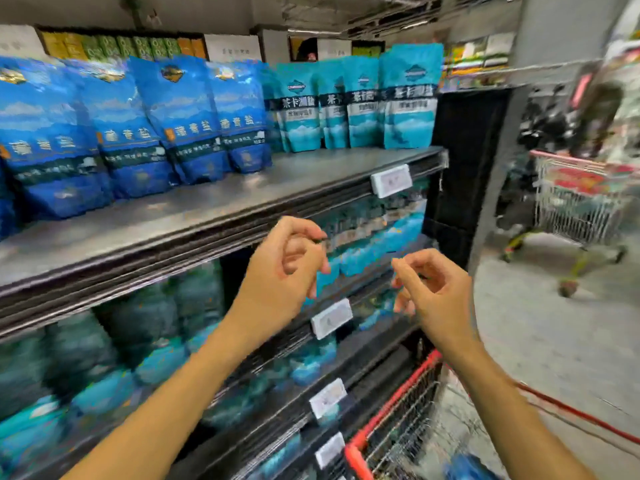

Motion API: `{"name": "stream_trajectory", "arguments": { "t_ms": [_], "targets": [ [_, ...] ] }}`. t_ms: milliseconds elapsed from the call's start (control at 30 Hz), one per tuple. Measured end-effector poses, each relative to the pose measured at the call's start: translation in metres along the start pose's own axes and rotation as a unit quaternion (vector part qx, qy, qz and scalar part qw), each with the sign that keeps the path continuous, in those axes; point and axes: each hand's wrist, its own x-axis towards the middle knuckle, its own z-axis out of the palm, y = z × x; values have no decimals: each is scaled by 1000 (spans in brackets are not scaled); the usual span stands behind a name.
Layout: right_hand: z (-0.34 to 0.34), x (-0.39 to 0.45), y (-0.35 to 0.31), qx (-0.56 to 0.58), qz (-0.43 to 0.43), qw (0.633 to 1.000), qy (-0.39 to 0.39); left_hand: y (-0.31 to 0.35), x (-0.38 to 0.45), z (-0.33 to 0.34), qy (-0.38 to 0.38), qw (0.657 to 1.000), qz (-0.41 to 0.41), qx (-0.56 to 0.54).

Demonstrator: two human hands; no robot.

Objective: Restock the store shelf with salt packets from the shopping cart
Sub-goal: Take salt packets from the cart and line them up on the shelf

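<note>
Lit from above, fairly bright on the grey metal top shelf (242, 188), with soft glare on the shiny dark-blue salt bags (187, 116). Dim and murky on the lower shelves at lower left. Blurry almost everywhere, worst on the red wire shopping cart (581, 199) at right. Bent lines near the edges.

Shelf (311, 168): blue packets (180, 116), teal packets (408, 98) upright.

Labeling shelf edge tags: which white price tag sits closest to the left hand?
The second tag from the top, just below the left hand. The top-shelf tag sits higher and farther right; the two lower tags are well below the forearm.
</note>
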Motion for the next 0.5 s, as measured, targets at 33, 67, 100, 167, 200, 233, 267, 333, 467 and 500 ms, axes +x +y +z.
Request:
{"name": "stream_trajectory", "arguments": {
  "t_ms": [33,67,100,167,200,233,267,333,467,500],
  "targets": [
    [-20,-7,8,-16,20,999,24,-12,1,21,-23,999,-20,-15],
    [-43,-16,15,-33,37,998,48,-26,1,45,-47,998,-40,-31],
    [-63,-25,21,-49,51,995,71,-39,0,67,-68,995,-61,-47],
    [-102,-43,34,-78,82,986,118,-65,-4,112,-110,986,-103,-68],
    [-120,-53,42,-93,101,980,142,-78,-8,135,-129,981,-126,-77],
    [-141,-66,50,-107,120,973,168,-91,-13,162,-151,973,-151,-85],
    [-161,-79,59,-119,139,964,192,-104,-20,186,-172,965,-177,-92],
    [-197,-107,79,-137,183,944,239,-130,-38,233,-215,946,-225,-94],
    [-261,-168,130,-167,269,890,329,-185,-87,316,-290,901,-315,-77],
    [-276,-183,146,-171,287,875,349,-199,-101,337,-305,887,-340,-71]
  ]
}}
